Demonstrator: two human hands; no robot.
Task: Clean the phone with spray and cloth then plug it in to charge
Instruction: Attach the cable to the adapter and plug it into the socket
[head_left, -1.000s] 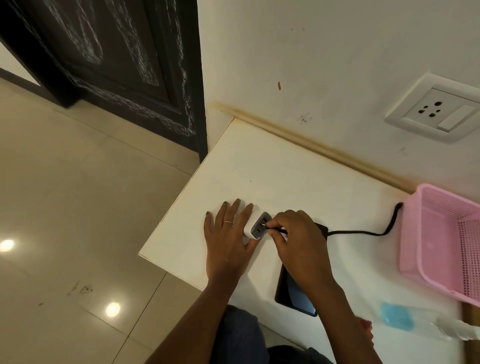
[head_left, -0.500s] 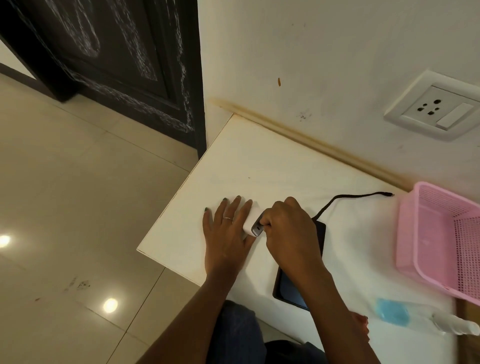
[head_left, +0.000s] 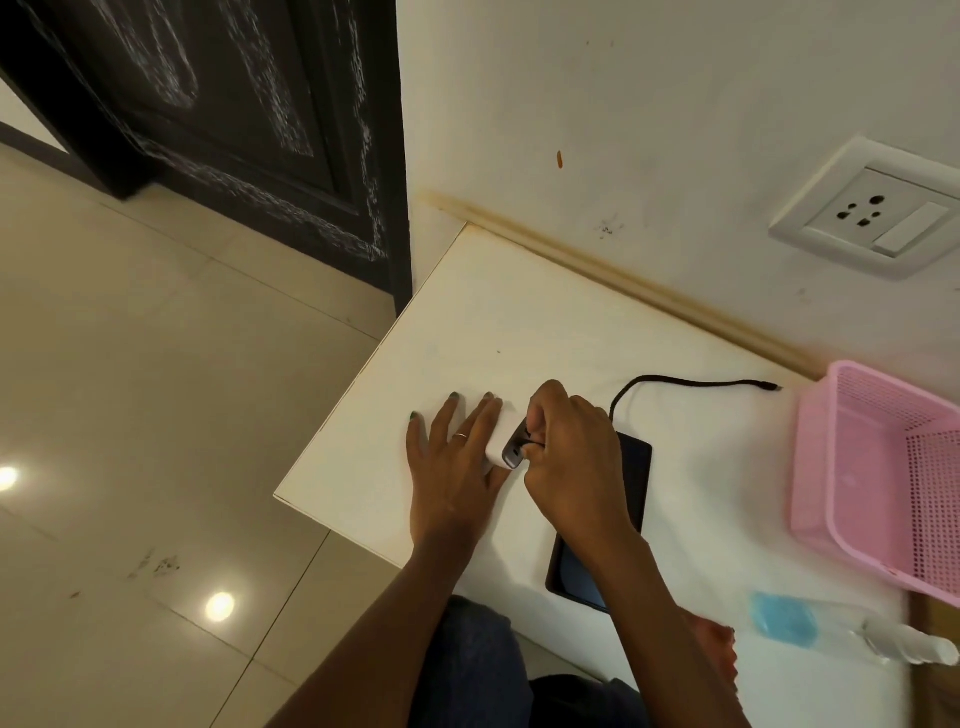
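I am seeing one phone (head_left: 636, 470), one cable (head_left: 691, 383), one charger (head_left: 501, 447). My flat left hand (head_left: 457, 462) is steadying it; right hand (head_left: 571, 457) is pinching the plug, now closer in.

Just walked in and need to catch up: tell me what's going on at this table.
A person is fitting one end of a thin black cable into a small white charger block. The left hand lies against the block and steadies it, while the right hand pinches the cable end at its port. The cable's far end lies loose beside a pink plastic basket. A black phone rests on the white table, and the white wall socket has nothing plugged in.
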